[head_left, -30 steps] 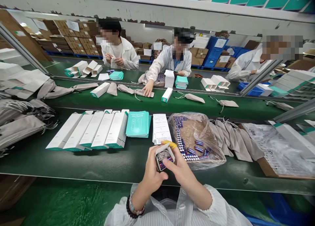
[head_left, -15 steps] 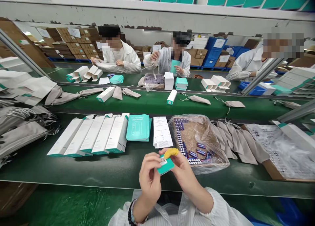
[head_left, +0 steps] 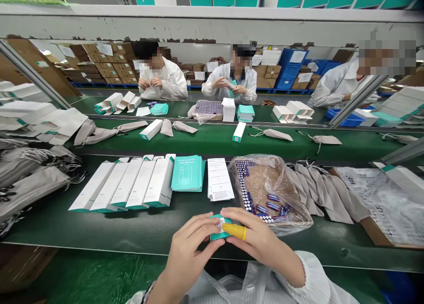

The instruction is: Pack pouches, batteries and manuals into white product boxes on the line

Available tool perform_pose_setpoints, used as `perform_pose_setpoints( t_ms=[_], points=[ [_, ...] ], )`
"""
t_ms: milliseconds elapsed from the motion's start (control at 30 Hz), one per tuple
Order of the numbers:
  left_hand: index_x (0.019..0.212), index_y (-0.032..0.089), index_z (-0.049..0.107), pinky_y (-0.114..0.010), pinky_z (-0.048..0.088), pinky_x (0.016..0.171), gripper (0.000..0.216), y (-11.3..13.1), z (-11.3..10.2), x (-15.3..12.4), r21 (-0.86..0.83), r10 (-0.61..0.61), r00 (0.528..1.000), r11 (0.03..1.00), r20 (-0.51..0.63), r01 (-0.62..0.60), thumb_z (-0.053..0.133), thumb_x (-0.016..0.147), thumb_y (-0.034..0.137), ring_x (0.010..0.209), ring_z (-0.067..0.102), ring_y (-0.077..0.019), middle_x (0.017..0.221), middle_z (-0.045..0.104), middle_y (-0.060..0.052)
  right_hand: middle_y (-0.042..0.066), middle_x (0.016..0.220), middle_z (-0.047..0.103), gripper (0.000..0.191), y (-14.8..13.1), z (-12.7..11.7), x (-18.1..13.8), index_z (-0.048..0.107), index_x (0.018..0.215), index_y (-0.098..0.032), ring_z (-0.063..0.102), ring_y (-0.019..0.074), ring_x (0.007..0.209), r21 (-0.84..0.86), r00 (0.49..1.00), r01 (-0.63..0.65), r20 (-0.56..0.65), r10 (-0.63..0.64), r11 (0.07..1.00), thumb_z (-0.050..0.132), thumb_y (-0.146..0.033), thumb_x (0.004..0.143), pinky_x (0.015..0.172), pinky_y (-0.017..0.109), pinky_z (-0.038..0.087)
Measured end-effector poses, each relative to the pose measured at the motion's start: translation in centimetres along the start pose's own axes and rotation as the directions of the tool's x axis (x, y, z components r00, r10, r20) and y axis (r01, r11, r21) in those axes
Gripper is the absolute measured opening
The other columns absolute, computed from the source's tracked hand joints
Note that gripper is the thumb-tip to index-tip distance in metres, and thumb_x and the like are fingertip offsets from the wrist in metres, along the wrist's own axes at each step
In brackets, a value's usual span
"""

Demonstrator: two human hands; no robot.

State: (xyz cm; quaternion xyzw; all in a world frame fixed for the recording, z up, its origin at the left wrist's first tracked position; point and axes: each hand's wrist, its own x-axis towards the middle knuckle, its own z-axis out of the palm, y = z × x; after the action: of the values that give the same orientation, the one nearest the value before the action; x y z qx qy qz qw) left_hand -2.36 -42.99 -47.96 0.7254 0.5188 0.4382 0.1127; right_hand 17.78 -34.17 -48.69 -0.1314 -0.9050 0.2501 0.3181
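Both hands grip a small carton [head_left: 216, 237] by its teal end, low over the near edge of the bench. A white QR code label [head_left: 221, 224] lies on that teal face. My left hand [head_left: 194, 240] pinches the left side, thumb below and fingers above. On the other side, my right hand [head_left: 253, 233] closes around it, and a finger in a yellow finger cot [head_left: 236, 230] presses at the label. The rest of the carton is hidden. Just beyond the hands lie a stack of printed sheets [head_left: 219, 180] and a plastic-lined tray of batteries [head_left: 265, 180].
Left of the sheets are teal user manuals [head_left: 187, 173] and a row of white cartons [head_left: 132, 182]. Grey drawstring pouches [head_left: 318, 187] lie right of the batteries. A green conveyor [head_left: 205, 140] runs beyond, with co-workers [head_left: 228, 81] across it.
My hands have turned the carton's teal face and moved slightly lower. The yellow-covered finger now lies flat across its label. Across the conveyor, the co-workers' hands have shifted.
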Motion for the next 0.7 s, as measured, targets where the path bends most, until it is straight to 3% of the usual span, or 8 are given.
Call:
perform_pose_setpoints(
  t_ms=[200, 300, 367, 467, 533, 600, 667, 700],
  points=[
    [0.097, 0.023, 0.066, -0.04, 0.06, 0.095, 0.018, -0.1, 0.1, -0.9, -0.019, -0.063, 0.998, 0.998, 0.021, 0.063, 0.063, 0.088, 0.008, 0.118, 0.066, -0.0257, 0.115, 0.074, -0.008, 0.016, 0.137, 0.058, 0.034, -1.2, -0.3, 0.0, 0.058, 0.13, -0.019, 0.053, 0.0234, 0.132, -0.067, 0.999, -0.035, -0.024, 0.034, 0.997, 0.05, -0.011, 0.098, 0.106, 0.041, 0.051],
    [0.099, 0.024, 0.068, -0.041, 0.063, 0.088, 0.024, -1.5, 1.5, -2.4, -0.009, 0.066, 0.996, 0.998, -0.059, -0.067, 0.066, 0.084, 0.005, 0.12, 0.065, -0.0303, 0.115, 0.075, -0.011, 0.018, 0.14, 0.056, 0.038, -0.7, 0.8, -1.0, 0.055, 0.134, -0.02, 0.047, 0.0259, 0.138, -0.058, 0.999, -0.003, -0.034, 0.001, 0.998, 0.052, -0.012, 0.097, 0.11, 0.044, 0.047],
    [0.106, 0.026, 0.068, -0.037, 0.065, 0.079, 0.034, -2.5, 2.5, -3.3, -0.027, 0.154, 0.977, 0.987, -0.147, -0.16, 0.066, 0.082, 0.003, 0.121, 0.064, -0.0312, 0.113, 0.076, -0.012, 0.019, 0.143, 0.053, 0.039, -0.2, 1.7, -1.5, 0.053, 0.136, -0.021, 0.044, 0.0289, 0.14, -0.026, 1.0, 0.015, -0.009, -0.016, 1.0, 0.055, -0.022, 0.097, 0.111, 0.046, 0.045],
    [0.114, 0.027, 0.066, -0.036, 0.064, 0.074, 0.029, -3.9, 2.8, -3.6, -0.094, 0.208, 0.961, 0.969, -0.181, -0.227, 0.062, 0.089, 0.014, 0.123, 0.062, -0.0306, 0.113, 0.075, -0.014, 0.019, 0.14, 0.055, 0.039, -0.3, 2.2, -1.3, 0.056, 0.133, -0.021, 0.052, 0.0317, 0.132, -0.041, 0.999, -0.035, 0.03, 0.036, 0.999, 0.059, -0.032, 0.096, 0.106, 0.046, 0.05],
    [0.11, 0.025, 0.066, -0.043, 0.061, 0.084, 0.02, -5.0, 2.1, -2.7, -0.11, 0.214, 0.968, 0.967, -0.132, -0.228, 0.053, 0.096, 0.027, 0.123, 0.06, -0.0307, 0.116, 0.073, -0.014, 0.018, 0.13, 0.062, 0.03, -1.1, 0.8, -0.2, 0.062, 0.124, -0.021, 0.061, 0.0322, 0.118, -0.1, 0.993, -0.073, 0.087, 0.081, 0.992, 0.06, -0.027, 0.095, 0.097, 0.046, 0.056],
    [0.114, 0.025, 0.064, -0.05, 0.054, 0.098, 0.025, -6.6, 1.1, -1.0, -0.038, 0.135, 0.983, 0.989, -0.121, -0.141, 0.045, 0.098, 0.027, 0.127, 0.056, -0.0303, 0.123, 0.069, -0.014, 0.016, 0.122, 0.066, 0.026, -1.6, -1.9, 1.6, 0.065, 0.118, -0.022, 0.064, 0.0313, 0.108, -0.072, 0.969, -0.096, 0.22, 0.11, 0.993, 0.062, -0.023, 0.093, 0.091, 0.046, 0.058],
    [0.129, 0.024, 0.055, -0.054, 0.045, 0.107, 0.034, -8.8, 0.2, 1.2, 0.105, -0.016, 0.985, 0.994, -0.172, 0.034, 0.044, 0.098, 0.021, 0.132, 0.051, -0.0303, 0.134, 0.061, -0.014, 0.011, 0.122, 0.066, 0.028, -0.6, -5.2, 4.0, 0.064, 0.118, -0.026, 0.063, 0.0288, 0.109, 0.107, 0.953, -0.191, 0.258, 0.158, 0.976, 0.065, -0.025, 0.091, 0.092, 0.044, 0.056],
    [0.136, 0.022, 0.05, -0.055, 0.043, 0.109, 0.039, -10.0, -0.1, 2.2, 0.182, -0.089, 0.974, 0.975, -0.206, 0.128, 0.044, 0.097, 0.021, 0.135, 0.048, -0.0312, 0.138, 0.057, -0.016, 0.009, 0.122, 0.066, 0.028, 0.6, -6.8, 5.6, 0.063, 0.118, -0.028, 0.062, 0.0265, 0.11, 0.24, 0.959, -0.268, 0.162, 0.234, 0.933, 0.066, -0.026, 0.091, 0.095, 0.042, 0.055]
  ],
)
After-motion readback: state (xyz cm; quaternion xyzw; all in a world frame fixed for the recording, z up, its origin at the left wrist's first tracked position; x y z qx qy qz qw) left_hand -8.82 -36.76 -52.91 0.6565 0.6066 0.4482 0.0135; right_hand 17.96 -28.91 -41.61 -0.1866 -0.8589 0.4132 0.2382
